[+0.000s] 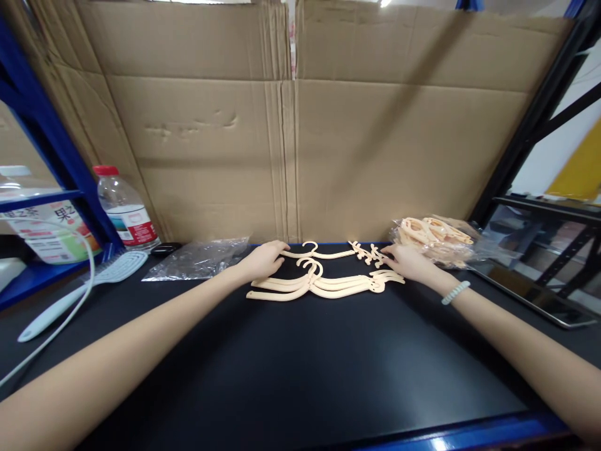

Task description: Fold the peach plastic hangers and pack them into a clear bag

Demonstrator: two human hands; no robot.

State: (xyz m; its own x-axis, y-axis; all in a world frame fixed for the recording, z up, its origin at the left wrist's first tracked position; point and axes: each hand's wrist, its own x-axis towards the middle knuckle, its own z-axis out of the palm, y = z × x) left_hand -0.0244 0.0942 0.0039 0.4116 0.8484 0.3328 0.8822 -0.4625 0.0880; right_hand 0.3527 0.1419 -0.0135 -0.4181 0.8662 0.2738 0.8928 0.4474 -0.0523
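Cream hangers lie on the black table [328, 363] in 2 groups. The rear hanger [333, 255] lies near the cardboard [211, 163], its hook toward the back; the front hangers [338, 293] overlap in a pile, hooks together in the middle.

The left hand [265, 260] is at the left end of the rear hanger, fingers bent over it; I cannot tell whether its grip is closed on the bar or only resting there. The right hand [408, 260] reaches in beside the small pieces [377, 255] at the hanger's other end, fingertips at or just beside them; that grip is unclear too. The curved pieces [387, 275] lie below its fingers, by the right ends of the pile.

The step in hand looks like sorting or placing these parts in rows. The next move, in my judgement, calls for light fingertip control at the right, since the pieces tangle closely, while the left steadies the bar. A bag of parts [436, 238] sits just beyond the right hand.
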